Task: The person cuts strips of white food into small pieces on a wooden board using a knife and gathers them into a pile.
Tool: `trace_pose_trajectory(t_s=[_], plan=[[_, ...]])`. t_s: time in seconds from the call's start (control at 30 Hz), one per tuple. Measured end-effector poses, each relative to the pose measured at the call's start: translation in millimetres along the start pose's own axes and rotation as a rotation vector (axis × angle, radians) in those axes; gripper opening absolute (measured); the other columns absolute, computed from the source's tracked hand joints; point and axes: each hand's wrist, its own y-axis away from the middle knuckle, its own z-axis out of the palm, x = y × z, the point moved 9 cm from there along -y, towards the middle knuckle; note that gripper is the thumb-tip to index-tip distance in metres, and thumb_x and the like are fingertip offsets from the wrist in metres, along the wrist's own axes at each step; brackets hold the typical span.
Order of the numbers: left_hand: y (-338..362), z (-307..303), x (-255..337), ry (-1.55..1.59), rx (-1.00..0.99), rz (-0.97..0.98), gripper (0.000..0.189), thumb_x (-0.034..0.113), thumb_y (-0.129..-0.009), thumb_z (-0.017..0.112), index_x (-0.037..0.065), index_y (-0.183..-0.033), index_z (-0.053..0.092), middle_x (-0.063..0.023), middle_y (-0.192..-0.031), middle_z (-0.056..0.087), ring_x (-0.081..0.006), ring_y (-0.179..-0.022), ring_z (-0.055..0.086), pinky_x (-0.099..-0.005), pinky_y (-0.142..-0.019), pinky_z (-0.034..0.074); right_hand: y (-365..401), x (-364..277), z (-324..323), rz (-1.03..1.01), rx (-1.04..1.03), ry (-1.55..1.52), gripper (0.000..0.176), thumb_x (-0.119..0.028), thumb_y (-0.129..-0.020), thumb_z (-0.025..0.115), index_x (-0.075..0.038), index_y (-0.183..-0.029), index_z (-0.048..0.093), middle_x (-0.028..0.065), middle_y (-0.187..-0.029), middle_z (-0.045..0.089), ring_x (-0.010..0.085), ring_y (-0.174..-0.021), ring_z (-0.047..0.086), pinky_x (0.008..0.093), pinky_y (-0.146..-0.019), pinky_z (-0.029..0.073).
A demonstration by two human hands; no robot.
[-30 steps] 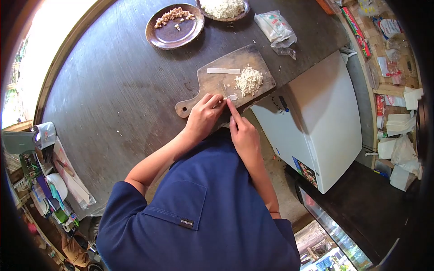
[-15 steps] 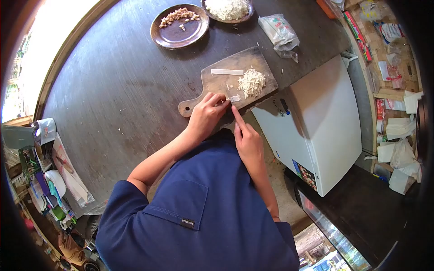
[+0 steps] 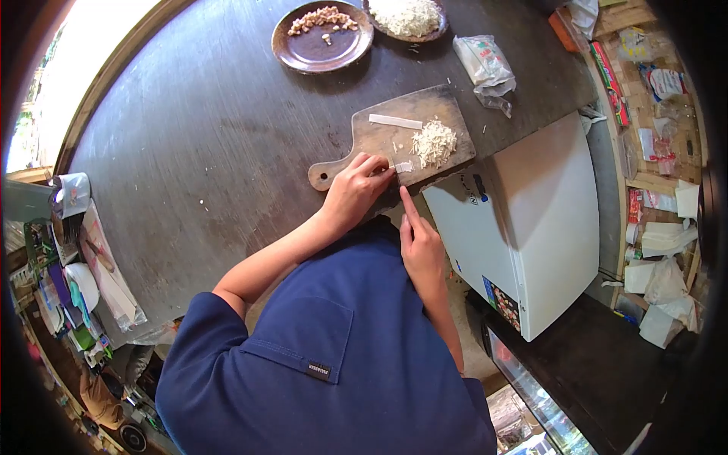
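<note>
A wooden cutting board (image 3: pixel 371 136) with a holed handle lies near the table edge in front of me. My left hand (image 3: pixel 355 188) rests on its near side, fingertips pinched down on a pale strip whose cut end (image 3: pixel 404 166) pokes out. Just right of those fingers is my right hand (image 3: pixel 422 244), closed on a knife that it mostly hides, index finger stretched along the blade (image 3: pixel 399 180). A pile of thin cream-coloured slivers (image 3: pixel 434 144) sits on the board's right part. Farther back on the board lies a longer whitish strip (image 3: pixel 396 121).
Toward the back stand a brown plate (image 3: pixel 322 61) with small tan pieces and a second plate (image 3: pixel 408 36) heaped with pale shreds. A plastic bag (image 3: pixel 485 64) lies right of them. Below the table's right edge is a white chest-like appliance (image 3: pixel 531 227). Utensils (image 3: pixel 70 205) crowd the left.
The view has shifted slightly, so the board and plates appear farther right. Both hands keep nearly the same position at the strip, the right index finger still extended.
</note>
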Motion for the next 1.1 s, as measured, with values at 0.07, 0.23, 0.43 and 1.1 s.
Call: trace_pose_trajectory(t_s=[0.07, 0.23, 0.43, 1.1], plan=[[1, 2, -1, -0.002, -0.006, -0.023, 0.024, 0.005, -0.086, 0.078, 0.004, -0.110, 0.079, -0.0067, -0.105, 0.070, -0.0247, -0.096, 0.068, -0.0362, -0.084, 0.059, 9, -2, -8, 0.009, -0.028, 0.033, 0.061, -0.018, -0.107, 0.059, -0.038, -0.163, 0.046, 0.0167, -0.076, 0.062, 0.0400, -0.066, 0.066, 0.0530, -0.064, 0.055], [1, 0, 1, 0.001, 0.022, -0.006, 0.027, 0.005, -0.084, 0.080, 0.004, -0.111, 0.079, -0.0061, -0.106, 0.070, -0.0245, -0.097, 0.068, -0.0361, -0.086, 0.059, -1, 4, -2, 0.027, -0.041, 0.055, 0.060, -0.019, -0.107, 0.059, -0.038, -0.163, 0.046, 0.0164, -0.076, 0.061, 0.0399, -0.067, 0.067, 0.0529, -0.065, 0.055], [1, -3, -2, 0.040, 0.000, -0.007, 0.029, 0.003, -0.084, 0.080, 0.004, -0.112, 0.080, -0.0068, -0.109, 0.070, -0.0253, -0.098, 0.068, -0.0375, -0.086, 0.059, -14, -3, -1, -0.064, 0.031, -0.067, 0.062, -0.018, -0.107, 0.059, -0.038, -0.164, 0.044, 0.0171, -0.077, 0.062, 0.0403, -0.071, 0.067, 0.0526, -0.067, 0.056], [3, -5, -4, 0.091, 0.013, -0.030, 0.023, 0.003, -0.087, 0.079, 0.003, -0.110, 0.080, -0.0084, -0.110, 0.071, -0.0268, -0.099, 0.068, -0.0379, -0.087, 0.059, 7, 2, 1, 0.036, -0.064, -0.012, 0.059, -0.018, -0.108, 0.058, -0.036, -0.164, 0.046, 0.0173, -0.081, 0.064, 0.0408, -0.074, 0.068, 0.0526, -0.069, 0.055]])
